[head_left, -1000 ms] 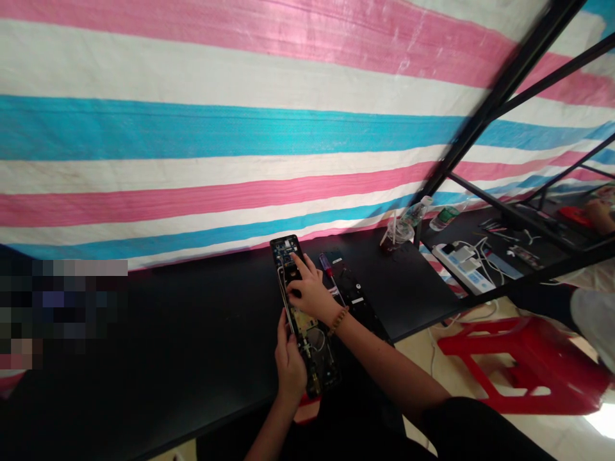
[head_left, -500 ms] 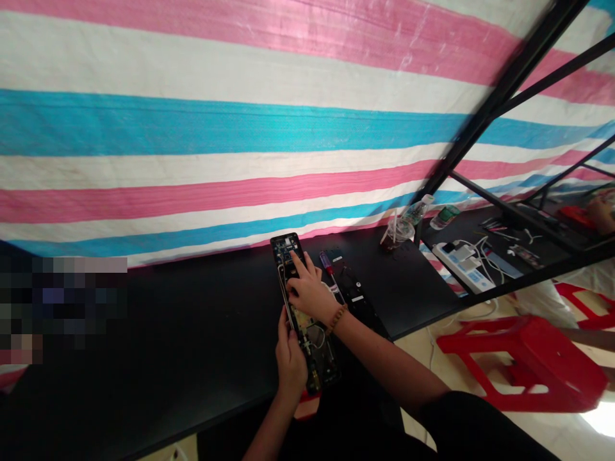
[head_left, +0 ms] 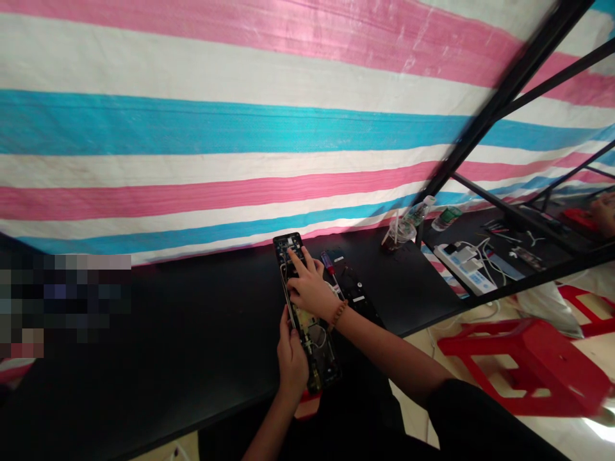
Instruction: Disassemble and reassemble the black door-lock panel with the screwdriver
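A long black device (head_left: 303,315) with its inside exposed, showing circuit boards and wires, lies tilted across the black table's front edge. My left hand (head_left: 292,360) grips its lower left side, thumb on top. Over the upper part is my right hand (head_left: 311,288), its fingers spread and fingertips touching the board near the top end. Just right of that hand lies a screwdriver (head_left: 328,264) with a purple and red handle. Beside it is a dark flat panel (head_left: 358,299) with small white labels, partly hidden by my right forearm.
A plastic cup (head_left: 398,234) and clear bottles stand at the back right of the black table (head_left: 192,333). Beyond a black metal frame, a white power strip (head_left: 466,269) with cables lies on another table. A red stool (head_left: 552,358) stands below. A person's hand shows far right.
The view has shifted very slightly. My right fingertips have shifted slightly on the device's upper end; both hands otherwise keep their places.
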Action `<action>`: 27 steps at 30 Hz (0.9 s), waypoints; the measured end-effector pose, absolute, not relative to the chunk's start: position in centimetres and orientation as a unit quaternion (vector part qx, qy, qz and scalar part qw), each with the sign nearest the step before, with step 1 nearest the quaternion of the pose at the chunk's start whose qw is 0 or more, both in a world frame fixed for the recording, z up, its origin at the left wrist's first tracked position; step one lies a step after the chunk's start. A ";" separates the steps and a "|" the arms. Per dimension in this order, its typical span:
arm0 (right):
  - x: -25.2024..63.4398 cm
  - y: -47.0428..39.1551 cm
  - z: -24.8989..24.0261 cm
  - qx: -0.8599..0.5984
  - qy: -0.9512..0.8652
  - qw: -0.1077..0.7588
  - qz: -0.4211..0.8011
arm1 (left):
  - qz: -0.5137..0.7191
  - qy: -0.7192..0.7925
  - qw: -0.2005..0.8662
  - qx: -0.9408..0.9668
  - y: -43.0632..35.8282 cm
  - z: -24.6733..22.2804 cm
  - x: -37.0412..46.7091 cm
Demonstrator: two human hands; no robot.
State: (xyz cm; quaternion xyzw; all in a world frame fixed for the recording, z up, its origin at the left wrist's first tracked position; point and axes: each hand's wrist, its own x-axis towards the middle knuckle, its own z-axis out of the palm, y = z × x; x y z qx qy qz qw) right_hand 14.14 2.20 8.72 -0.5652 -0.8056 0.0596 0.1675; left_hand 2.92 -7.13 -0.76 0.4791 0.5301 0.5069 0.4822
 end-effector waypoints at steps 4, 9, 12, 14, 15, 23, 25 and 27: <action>14.3 2.7 8.8 -0.566 -0.805 0.160 0.078 | 0.504 0.533 0.476 0.485 -7.2 -0.5 2.9; 14.4 3.0 9.2 -0.553 -0.816 0.138 0.096 | 0.494 0.543 0.480 0.479 -7.2 -0.2 2.9; 14.4 2.9 9.3 -0.552 -0.817 0.139 0.091 | 0.497 0.542 0.482 0.477 -7.2 -0.4 2.9; 14.4 2.9 9.3 -0.553 -0.817 0.139 0.087 | 0.500 0.538 0.483 0.477 -7.2 -0.5 2.9; 14.4 3.0 9.3 -0.553 -0.817 0.139 0.087 | 0.501 0.536 0.482 0.478 -7.2 -0.6 2.9; 15.0 3.9 9.0 -0.547 -0.817 0.133 0.124 | 0.493 0.538 0.482 0.485 -7.2 -0.5 2.8; 15.2 4.0 9.0 -0.547 -0.817 0.132 0.128 | 0.496 0.536 0.479 0.487 -7.2 -0.5 2.8; 15.2 4.0 9.1 -0.550 -0.813 0.132 0.136 | 0.498 0.535 0.478 0.488 -7.2 -0.5 2.8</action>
